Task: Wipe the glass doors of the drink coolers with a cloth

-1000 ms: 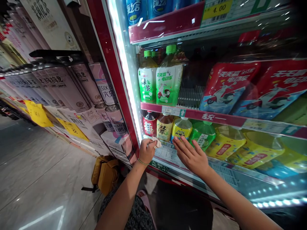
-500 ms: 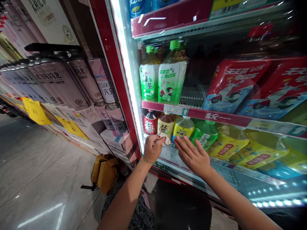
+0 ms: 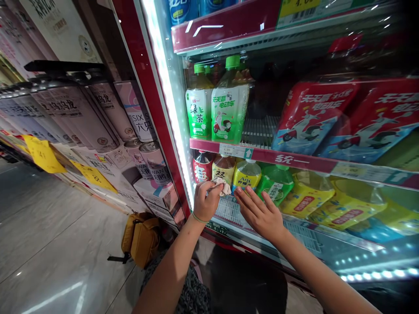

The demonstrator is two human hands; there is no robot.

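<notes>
My left hand [image 3: 207, 201] is closed around a crumpled whitish tissue [image 3: 224, 186] at the front of a lit drinks cooler. The tissue is in front of a brown bottle with a cream label [image 3: 222, 167]. My right hand [image 3: 260, 213] lies flat with fingers stretched out, up against the cooler's glass front as far as I can see. Just beyond its fingertips stand a lemon drink bottle with a yellow label [image 3: 246, 175] and a green bottle [image 3: 276, 184]. A red-labelled bottle [image 3: 202, 168] stands behind the left hand.
Green tea bottles [image 3: 229, 109] and large red-labelled bottles [image 3: 316, 113] fill the shelf above. At left, pinkish cans [image 3: 155, 159] and cartons [image 3: 155, 192] border the cooler's red frame [image 3: 144, 74]. A mustard-coloured bag [image 3: 141, 240] rests on the grey tiled floor [image 3: 65, 253].
The view has shifted slightly, so the cooler and shelves sit a little further left. My left hand keeps the tissue, and my right hand stays flat with fingers out.
</notes>
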